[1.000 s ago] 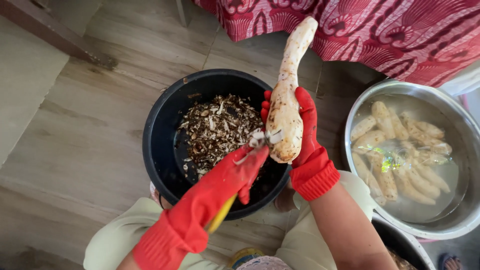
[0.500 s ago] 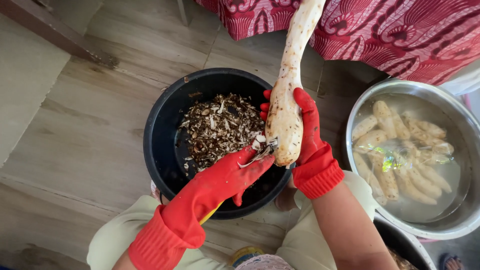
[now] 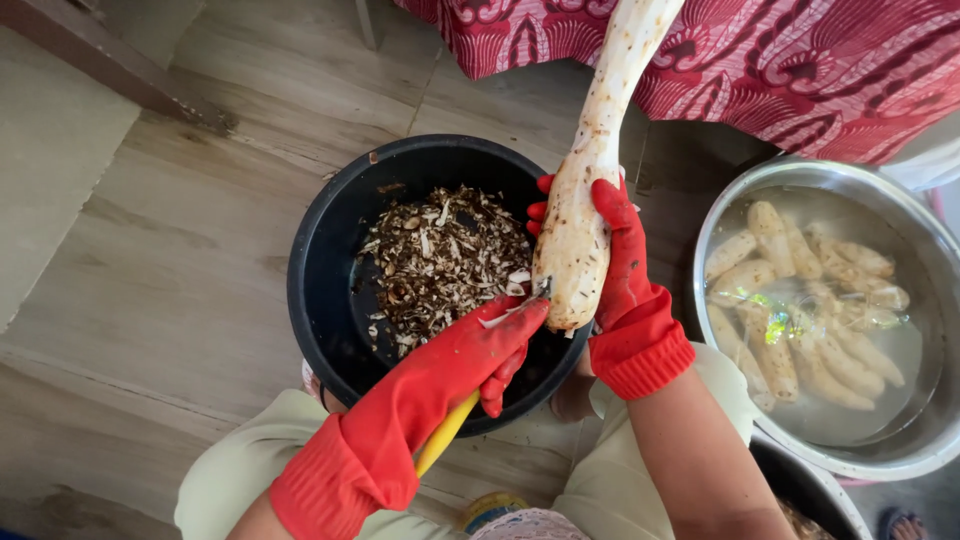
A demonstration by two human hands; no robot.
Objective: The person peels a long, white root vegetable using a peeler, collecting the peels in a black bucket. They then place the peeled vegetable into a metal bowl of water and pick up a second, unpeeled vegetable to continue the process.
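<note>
A long pale root (image 3: 600, 150), partly peeled and speckled brown, stands upright over a black basin (image 3: 320, 300) holding dark and white peelings (image 3: 440, 260). My right hand (image 3: 625, 290), in a red rubber glove, grips the thick lower end of the root. My left hand (image 3: 455, 375), also red-gloved, holds a yellow-handled peeler (image 3: 445, 435) with its blade against the bottom of the root. A thin strip of peel curls at the blade.
A metal bowl (image 3: 930, 440) of water at the right holds several peeled roots (image 3: 800, 300). A red patterned cloth (image 3: 820, 60) hangs at the top. Another dark container edge (image 3: 810, 490) shows at bottom right. The floor (image 3: 150, 270) is pale wood planks.
The root has been raised and tilted a little more upright. My left hand has drawn the peeler down toward the root's lower end.
</note>
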